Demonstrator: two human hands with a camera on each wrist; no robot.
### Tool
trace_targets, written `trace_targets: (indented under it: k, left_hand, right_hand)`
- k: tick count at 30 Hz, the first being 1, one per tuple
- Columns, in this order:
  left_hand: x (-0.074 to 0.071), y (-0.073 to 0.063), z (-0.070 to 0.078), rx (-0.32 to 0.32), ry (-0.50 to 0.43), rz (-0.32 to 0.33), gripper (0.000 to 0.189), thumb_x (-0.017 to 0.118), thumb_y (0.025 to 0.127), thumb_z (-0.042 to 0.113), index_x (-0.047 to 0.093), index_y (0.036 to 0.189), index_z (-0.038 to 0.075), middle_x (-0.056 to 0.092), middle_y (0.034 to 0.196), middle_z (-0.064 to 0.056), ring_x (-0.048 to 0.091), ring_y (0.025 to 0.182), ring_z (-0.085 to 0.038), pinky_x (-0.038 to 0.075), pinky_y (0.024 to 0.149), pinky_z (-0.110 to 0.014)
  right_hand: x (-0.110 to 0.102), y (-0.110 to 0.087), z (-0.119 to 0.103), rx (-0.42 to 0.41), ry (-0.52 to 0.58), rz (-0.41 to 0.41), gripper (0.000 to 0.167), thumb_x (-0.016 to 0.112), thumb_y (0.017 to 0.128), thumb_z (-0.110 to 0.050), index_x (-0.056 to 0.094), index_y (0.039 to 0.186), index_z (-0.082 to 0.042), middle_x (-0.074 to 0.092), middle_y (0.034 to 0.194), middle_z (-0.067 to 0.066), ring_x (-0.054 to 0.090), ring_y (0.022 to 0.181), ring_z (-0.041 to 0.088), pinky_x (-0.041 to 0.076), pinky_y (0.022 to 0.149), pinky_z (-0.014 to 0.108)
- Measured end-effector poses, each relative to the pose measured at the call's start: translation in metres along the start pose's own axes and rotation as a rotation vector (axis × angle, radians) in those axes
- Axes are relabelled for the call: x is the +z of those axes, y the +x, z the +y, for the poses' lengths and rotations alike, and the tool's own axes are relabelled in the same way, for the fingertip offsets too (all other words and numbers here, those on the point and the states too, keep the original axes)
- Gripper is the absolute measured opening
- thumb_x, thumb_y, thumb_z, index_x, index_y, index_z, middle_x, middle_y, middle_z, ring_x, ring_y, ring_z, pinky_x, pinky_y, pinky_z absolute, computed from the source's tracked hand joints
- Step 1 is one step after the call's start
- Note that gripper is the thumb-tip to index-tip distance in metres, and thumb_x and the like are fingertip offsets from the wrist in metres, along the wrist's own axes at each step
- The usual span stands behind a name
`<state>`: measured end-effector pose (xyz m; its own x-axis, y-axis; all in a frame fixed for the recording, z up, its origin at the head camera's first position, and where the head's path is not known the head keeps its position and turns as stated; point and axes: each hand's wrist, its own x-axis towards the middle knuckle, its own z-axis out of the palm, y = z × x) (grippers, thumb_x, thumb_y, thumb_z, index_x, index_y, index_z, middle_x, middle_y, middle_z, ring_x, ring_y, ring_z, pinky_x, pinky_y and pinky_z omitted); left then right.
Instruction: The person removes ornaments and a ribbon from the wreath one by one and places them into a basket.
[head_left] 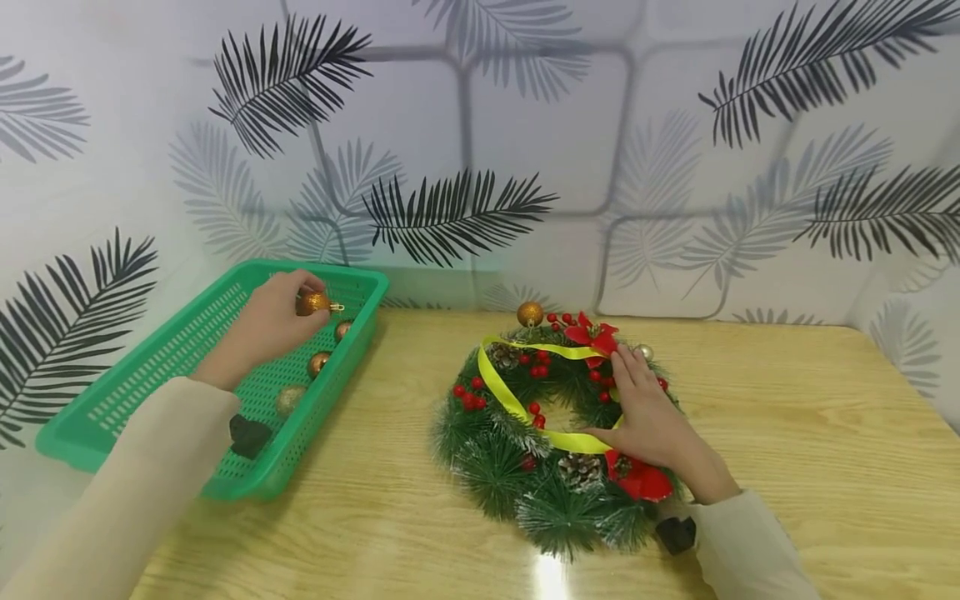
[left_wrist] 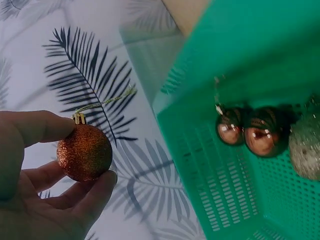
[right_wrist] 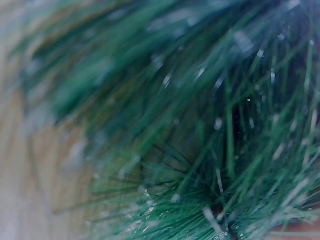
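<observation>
While picking from a green latticed plastic basket is apparently being done, a round green-needled wreath is being touched by the straight-fingered right hand; above the basket, a glittery copper ball is being pinched by the left hand, steady lifting being called for.

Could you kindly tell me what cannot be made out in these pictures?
- Head view: the wreath, partly hidden behind the right hand.
- Head view: the green basket, partly covered by the left sleeve and left hand.
- Left wrist view: the pale glittery ball, cut off by the right edge.
- Right wrist view: the upper needles, lost in blur.
</observation>
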<state>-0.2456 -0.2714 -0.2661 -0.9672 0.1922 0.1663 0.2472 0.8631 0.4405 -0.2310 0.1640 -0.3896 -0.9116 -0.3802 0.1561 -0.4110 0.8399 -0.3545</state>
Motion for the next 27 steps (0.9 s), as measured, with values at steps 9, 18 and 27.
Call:
trace_targets:
  k: [9, 18, 27]
  left_hand:
    - [0.001, 0.002, -0.027, 0.003, 0.004, -0.037, 0.039, 0.054, 0.094, 0.013, 0.048, 0.124, -0.011, 0.053, 0.118, -0.03, 0.054, 0.106, -0.042, 0.048, 0.082, -0.051]
    - [0.011, 0.005, -0.04, 0.01, 0.032, -0.076, 0.037, 0.056, 0.091, 0.01, 0.049, 0.12, -0.012, 0.056, 0.112, -0.03, 0.057, 0.101, -0.041, 0.05, 0.08, -0.05]
    - [0.017, 0.004, -0.039, 0.011, 0.042, -0.109, 0.039, 0.059, 0.091, 0.011, 0.048, 0.121, -0.012, 0.053, 0.117, -0.034, 0.054, 0.105, -0.047, 0.05, 0.082, -0.053]
  right_hand:
    - [0.0, -0.001, 0.0, -0.003, -0.012, 0.006, 0.105, 0.074, 0.081, -0.039, 0.01, 0.148, 0.012, 0.008, 0.155, 0.031, 0.005, 0.141, 0.051, 0.019, 0.11, 0.065]
    - [0.001, -0.001, 0.001, -0.003, -0.005, 0.003, 0.104, 0.074, 0.081, -0.037, 0.012, 0.148, 0.012, 0.008, 0.155, 0.03, 0.005, 0.141, 0.051, 0.019, 0.111, 0.064]
    - [-0.001, -0.002, 0.001, -0.002, -0.008, 0.015, 0.104, 0.074, 0.08, -0.039, 0.014, 0.147, 0.012, 0.01, 0.155, 0.03, 0.007, 0.141, 0.052, 0.02, 0.111, 0.064]
